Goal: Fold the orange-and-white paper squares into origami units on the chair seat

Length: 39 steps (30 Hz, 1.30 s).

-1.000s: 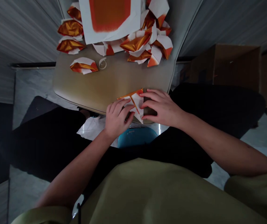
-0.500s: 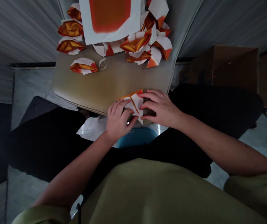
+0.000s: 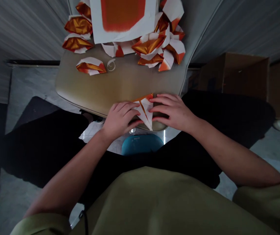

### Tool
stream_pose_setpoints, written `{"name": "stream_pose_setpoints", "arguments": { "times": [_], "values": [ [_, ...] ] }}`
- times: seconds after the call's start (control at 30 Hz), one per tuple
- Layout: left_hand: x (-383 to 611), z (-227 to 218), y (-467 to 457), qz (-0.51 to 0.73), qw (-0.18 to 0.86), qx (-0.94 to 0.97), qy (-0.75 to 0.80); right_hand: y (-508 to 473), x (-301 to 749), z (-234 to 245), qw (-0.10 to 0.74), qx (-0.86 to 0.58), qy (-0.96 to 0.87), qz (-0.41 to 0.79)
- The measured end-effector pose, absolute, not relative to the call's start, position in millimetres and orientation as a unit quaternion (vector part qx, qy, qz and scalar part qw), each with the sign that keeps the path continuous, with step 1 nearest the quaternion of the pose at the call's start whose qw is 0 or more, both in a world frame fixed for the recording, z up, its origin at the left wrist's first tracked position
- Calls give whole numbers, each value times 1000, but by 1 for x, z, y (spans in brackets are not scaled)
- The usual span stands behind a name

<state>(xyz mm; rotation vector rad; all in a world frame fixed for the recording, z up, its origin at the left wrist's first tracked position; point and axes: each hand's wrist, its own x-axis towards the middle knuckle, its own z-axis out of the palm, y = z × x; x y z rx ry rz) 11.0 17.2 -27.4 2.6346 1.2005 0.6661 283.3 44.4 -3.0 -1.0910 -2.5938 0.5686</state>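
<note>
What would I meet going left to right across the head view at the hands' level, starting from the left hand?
Left hand → folded paper with an orange top edge → right hand → open cardboard box.

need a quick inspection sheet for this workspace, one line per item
surface: smooth tan rounded surface, edge towards the wearer
job's things: folded white-and-orange triangular paper, point towards the wearer; flat white sheet with orange centre farther off
clutter: crumpled-looking white-and-gold folded paper pieces piled right, more at left, one alone; thin pale curled strip
hands: left hand and right hand at opposite sides of the triangular paper, fingertips touching it; firmness of hold unclear
cables: thin black cord-like strip by the wearer's left side, ends unclear
surroundings: open brown cardboard box at right; rounded blue object below the surface's near edge
</note>
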Motion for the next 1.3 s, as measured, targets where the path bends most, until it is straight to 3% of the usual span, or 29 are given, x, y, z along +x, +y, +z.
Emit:
{"name": "stream_pose_setpoints", "arguments": {
  "times": [0.23, 0.43, 0.9, 1.3],
  "values": [
    [9, -29, 18, 238, 66, 891, 381, 46, 282, -4, 152, -376, -894, 189],
    [13, -29, 19, 242, 113, 873, 409, 45, 277, -5, 166, -403, -879, 192],
    [24, -35, 17, 356, 124, 810, 449, 57, 264, -2, 196, -427, -861, 194],
    [36, -33, 17, 304, 83, 748, 584, 66, 242, 0, 198, -527, -804, 193]
  ]
}}
